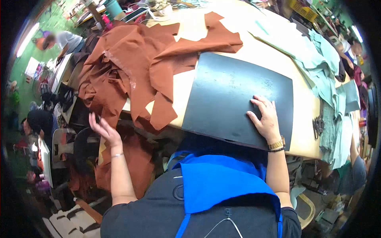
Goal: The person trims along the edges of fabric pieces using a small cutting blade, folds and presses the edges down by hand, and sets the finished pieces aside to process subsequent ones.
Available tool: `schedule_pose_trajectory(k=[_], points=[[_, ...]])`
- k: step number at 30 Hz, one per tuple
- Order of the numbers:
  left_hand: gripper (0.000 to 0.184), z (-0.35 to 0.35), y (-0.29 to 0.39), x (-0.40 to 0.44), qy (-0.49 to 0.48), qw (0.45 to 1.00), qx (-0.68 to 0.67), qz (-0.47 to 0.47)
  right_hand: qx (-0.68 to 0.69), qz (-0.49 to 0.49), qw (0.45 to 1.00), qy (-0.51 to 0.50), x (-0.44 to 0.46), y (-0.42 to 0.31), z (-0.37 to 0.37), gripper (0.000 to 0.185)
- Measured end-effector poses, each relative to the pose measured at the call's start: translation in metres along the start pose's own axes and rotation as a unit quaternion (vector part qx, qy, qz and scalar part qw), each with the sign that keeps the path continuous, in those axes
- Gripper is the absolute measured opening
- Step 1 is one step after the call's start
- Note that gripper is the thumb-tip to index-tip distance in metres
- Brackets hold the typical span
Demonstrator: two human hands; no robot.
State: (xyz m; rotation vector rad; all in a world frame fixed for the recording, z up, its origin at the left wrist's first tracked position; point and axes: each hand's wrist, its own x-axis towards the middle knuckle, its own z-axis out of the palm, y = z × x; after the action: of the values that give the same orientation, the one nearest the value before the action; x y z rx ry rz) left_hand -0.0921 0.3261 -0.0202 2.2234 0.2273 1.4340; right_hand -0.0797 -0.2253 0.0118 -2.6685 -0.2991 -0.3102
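My right hand (pixel 266 120) rests on a glossy black sheet (pixel 226 95), thumb apart from the other fingers. The sheet lies flat near the table's front edge and slightly overhangs it. My left hand (pixel 105 131) is raised at the left with its fingers stretched out, holding nothing that I can see. It is beside a crumpled heap of rust-brown fabric (pixel 131 75); whether it touches the cloth I cannot tell. More brown fabric (pixel 131 158) hangs below the table edge. A bright blue cloth (pixel 226 182) lies across my front.
Pale green fabric (pixel 321 59) lies along the right side of the pale table (pixel 254 43). Dark scissors (pixel 318 127) are near the right edge. A white-framed chair (pixel 61 141) stands at the left. Other people (pixel 69 41) are at both sides.
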Motion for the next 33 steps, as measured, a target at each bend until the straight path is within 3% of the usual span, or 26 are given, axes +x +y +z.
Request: schedule_pose_trajectory(k=[2, 4, 6, 8, 10, 12, 14, 15, 16, 17, 18, 19, 20, 22, 24, 26, 27, 29, 31, 32, 33], points=[[0.039, 0.036, 0.036, 0.043, -0.149, 0.985, -0.078, 0.033, 0.001, 0.004, 1.000, 0.003, -0.002, 0.000, 0.001, 0.043], [0.045, 0.074, 0.096, 0.073, -0.378, 0.915, 0.138, 0.029, 0.000, 0.008, 1.000, 0.005, -0.001, 0.000, 0.000, 0.042], [0.057, 0.118, 0.134, 0.081, -0.524, 0.828, 0.180, -0.087, 0.005, 0.008, 1.000, 0.010, -0.002, -0.002, -0.002, 0.041], [0.061, 0.170, 0.119, 0.059, -0.461, 0.880, 0.079, -0.077, 0.010, 0.003, 1.000, 0.014, -0.002, 0.002, -0.001, 0.040], [0.047, 0.196, 0.151, 0.044, -0.325, 0.935, -0.124, -0.073, 0.027, 0.009, 0.999, 0.024, -0.003, 0.004, 0.002, 0.040], [0.030, 0.188, 0.216, 0.024, -0.297, 0.904, -0.298, -0.081, 0.020, 0.008, 1.000, 0.015, -0.004, 0.005, 0.001, 0.047], [0.017, 0.147, 0.283, 0.003, -0.405, 0.839, -0.361, -0.035, 0.083, 0.013, 0.994, 0.072, -0.004, 0.005, -0.001, 0.056], [0.008, 0.152, 0.277, -0.028, -0.454, 0.784, -0.415, 0.083, 0.115, 0.015, 0.988, 0.101, -0.003, 0.005, -0.001, 0.061], [0.020, 0.137, 0.290, -0.045, -0.478, 0.750, -0.424, 0.168, 0.118, 0.014, 0.982, 0.146, -0.002, 0.006, 0.000, 0.064], [0.036, 0.120, 0.305, -0.051, -0.529, 0.676, -0.446, 0.253, 0.121, 0.013, 0.974, 0.193, -0.001, 0.008, 0.002, 0.066], [0.035, 0.102, 0.313, -0.056, -0.599, 0.593, -0.447, 0.297, 0.122, 0.012, 0.963, 0.239, -0.001, 0.014, 0.004, 0.069], [0.033, 0.089, 0.319, -0.060, -0.579, 0.559, -0.457, 0.379, 0.160, 0.032, 0.954, 0.252, 0.001, 0.029, 0.011, 0.065], [0.044, 0.077, 0.320, -0.058, -0.579, 0.522, -0.457, 0.428, 0.146, 0.047, 0.956, 0.249, -0.003, 0.041, 0.016, 0.062], [0.043, 0.061, 0.316, -0.048, -0.586, 0.501, -0.455, 0.446, 0.119, 0.078, 0.960, 0.243, -0.004, 0.037, 0.012, 0.059], [0.041, 0.056, 0.305, -0.022, -0.579, 0.542, -0.419, 0.442, 0.070, 0.127, 0.962, 0.231, -0.010, 0.031, 0.004, 0.039], [0.038, 0.048, 0.289, 0.006, -0.555, 0.627, -0.399, 0.374, 0.017, 0.162, 0.967, 0.196, -0.012, 0.037, -0.007, 0.029], [0.040, 0.042, 0.283, 0.022, -0.555, 0.666, -0.370, 0.333, 0.064, 0.131, 0.955, 0.258, -0.014, 0.043, -0.010, 0.022], [0.035, 0.038, 0.264, 0.042, -0.426, 0.761, -0.392, 0.292, 0.092, 0.069, 0.938, 0.328, -0.025, 0.048, -0.034, 0.023], [0.014, 0.029, 0.225, 0.058, -0.382, 0.820, -0.377, 0.198, 0.148, 0.020, 0.897, 0.415, -0.031, 0.043, -0.059, 0.019], [0.017, 0.022, 0.209, 0.063, -0.332, 0.871, -0.312, 0.181, 0.120, -0.030, 0.883, 0.453, -0.030, 0.038, -0.078, 0.016], [0.023, 0.029, 0.204, 0.067, -0.343, 0.868, -0.343, 0.104, 0.089, -0.078, 0.865, 0.488, -0.028, 0.034, -0.098, 0.014]])
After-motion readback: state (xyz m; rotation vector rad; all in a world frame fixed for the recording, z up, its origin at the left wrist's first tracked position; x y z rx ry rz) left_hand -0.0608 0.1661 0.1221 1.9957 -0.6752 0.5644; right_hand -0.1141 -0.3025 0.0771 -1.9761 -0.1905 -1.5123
